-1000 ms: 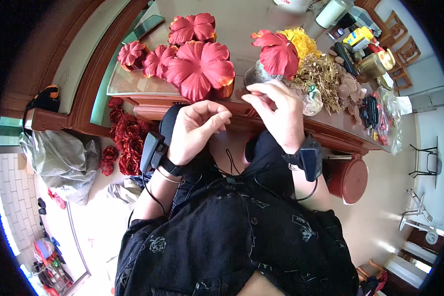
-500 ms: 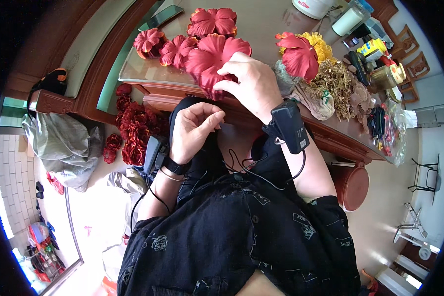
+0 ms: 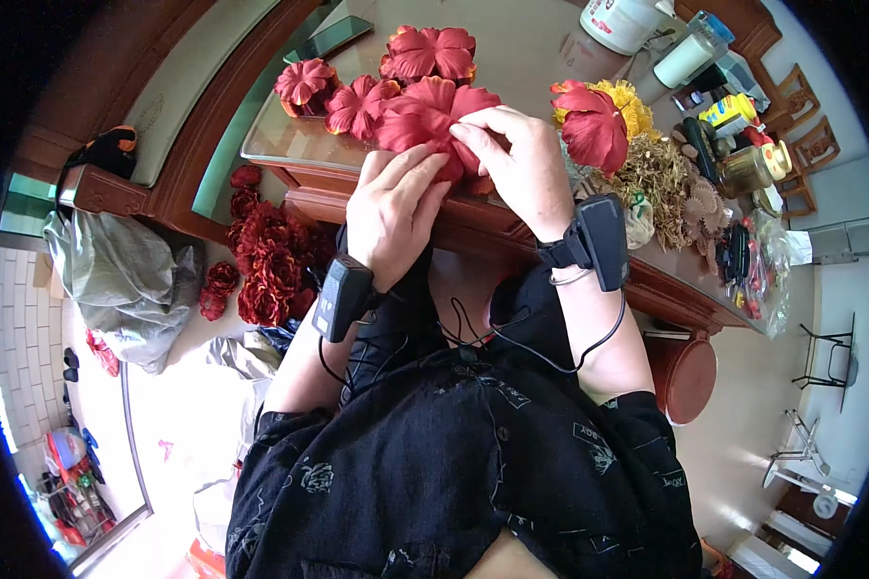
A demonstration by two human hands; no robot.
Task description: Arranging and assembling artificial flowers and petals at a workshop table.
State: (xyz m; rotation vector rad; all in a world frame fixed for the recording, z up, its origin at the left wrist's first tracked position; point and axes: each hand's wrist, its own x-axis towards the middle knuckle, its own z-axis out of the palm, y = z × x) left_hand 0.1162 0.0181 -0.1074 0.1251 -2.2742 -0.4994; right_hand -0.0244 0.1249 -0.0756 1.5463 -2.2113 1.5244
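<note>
At the table's near edge lies a stack of large red fabric petals (image 3: 417, 124). My right hand (image 3: 529, 172) pinches the right side of this stack between thumb and fingers. From the near left, my left hand (image 3: 388, 214) closes its fingers on the stack's front edge, and its fingertips are partly hidden. Just beyond are smaller red petal stacks: one at the far left (image 3: 305, 81), one beside the large stack (image 3: 359, 104) and one behind it (image 3: 433, 52). To the right, another red petal piece (image 3: 593, 129) rests against yellow petals (image 3: 628, 102).
Dried straw-coloured strands (image 3: 635, 162), jars (image 3: 743, 166) and plastic bags (image 3: 770, 261) crowd the table's right side. A white bucket (image 3: 620, 23) stands at the back. Dark red artificial flowers (image 3: 268, 261) hang left of my knees. A phone-like dark slab (image 3: 328, 39) lies far left.
My left hand has risen from above my lap to the near edge of the petal stack. My right hand has shifted slightly right and keeps its pinch on the petals.
</note>
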